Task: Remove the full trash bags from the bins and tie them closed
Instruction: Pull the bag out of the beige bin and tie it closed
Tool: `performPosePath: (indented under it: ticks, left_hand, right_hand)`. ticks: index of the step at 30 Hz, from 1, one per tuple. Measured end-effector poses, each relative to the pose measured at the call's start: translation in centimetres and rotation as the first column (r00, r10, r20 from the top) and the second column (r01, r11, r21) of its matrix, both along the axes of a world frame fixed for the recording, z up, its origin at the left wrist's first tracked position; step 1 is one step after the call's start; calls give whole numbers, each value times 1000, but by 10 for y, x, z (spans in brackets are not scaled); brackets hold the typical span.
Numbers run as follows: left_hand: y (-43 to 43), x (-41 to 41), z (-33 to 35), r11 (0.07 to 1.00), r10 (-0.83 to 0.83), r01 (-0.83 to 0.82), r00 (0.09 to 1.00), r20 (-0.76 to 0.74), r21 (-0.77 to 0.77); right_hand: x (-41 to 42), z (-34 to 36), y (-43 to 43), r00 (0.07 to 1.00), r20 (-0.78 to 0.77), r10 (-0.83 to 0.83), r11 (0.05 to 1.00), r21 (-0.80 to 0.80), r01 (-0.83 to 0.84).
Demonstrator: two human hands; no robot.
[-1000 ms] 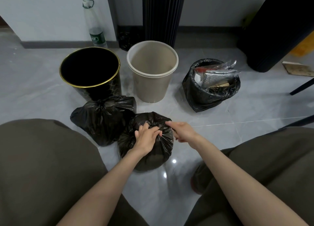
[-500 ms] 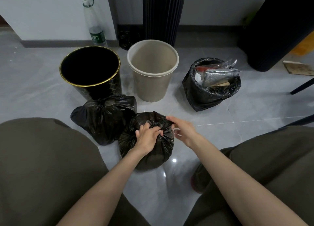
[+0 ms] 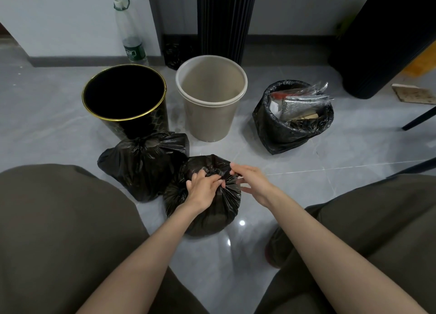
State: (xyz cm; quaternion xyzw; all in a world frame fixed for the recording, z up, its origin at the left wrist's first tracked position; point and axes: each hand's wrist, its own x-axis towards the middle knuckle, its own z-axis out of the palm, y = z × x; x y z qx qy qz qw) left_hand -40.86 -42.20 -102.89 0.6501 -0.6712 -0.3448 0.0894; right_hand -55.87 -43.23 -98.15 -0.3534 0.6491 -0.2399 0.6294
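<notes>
A full black trash bag (image 3: 207,209) stands on the grey floor between my knees. My left hand (image 3: 203,188) clutches its gathered neck. My right hand (image 3: 250,181) pinches the plastic at the top of that neck with its fingertips. A second black bag (image 3: 141,167), bunched shut at the top, lies just left of it. Behind them stand a black bin with a gold rim (image 3: 125,117) and a beige bin (image 3: 210,122), both without liners. At the right, a third bag (image 3: 285,129) stands open with wrappers and packaging showing.
A plastic bottle (image 3: 131,35) stands by the wall behind the black bin. A dark fluted column (image 3: 224,18) rises behind the beige bin. A large black object (image 3: 382,39), chair legs (image 3: 420,119) and a wooden board (image 3: 412,94) are at the right. My knees fill both lower corners.
My right hand has moved left from beside the bag onto its gathered top, next to my left hand. My left hand has kept its hold on the neck.
</notes>
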Motion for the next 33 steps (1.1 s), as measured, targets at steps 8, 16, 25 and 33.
performPosePath:
  ticks: [8, 16, 25, 33]
  left_hand:
    - [1, -2, -3, 999, -26, 27, 1000, -13, 38]
    - [-6, 3, 4, 912, 401, -280, 760, -511, 299]
    - [-5, 28, 24, 835, 548, -353, 599, -583, 422]
    - [-12, 59, 38, 993, 57, -55, 998, 18, -101]
  right_hand:
    - [2, -15, -1, 846, 442, -300, 953, 170, 250]
    - [5, -22, 0, 718, 501, -483, 851, 79, 519]
    - [10, -28, -1, 991, -113, -64, 930, -367, 18]
    - [11, -31, 3, 866, -457, 204, 813, -413, -410]
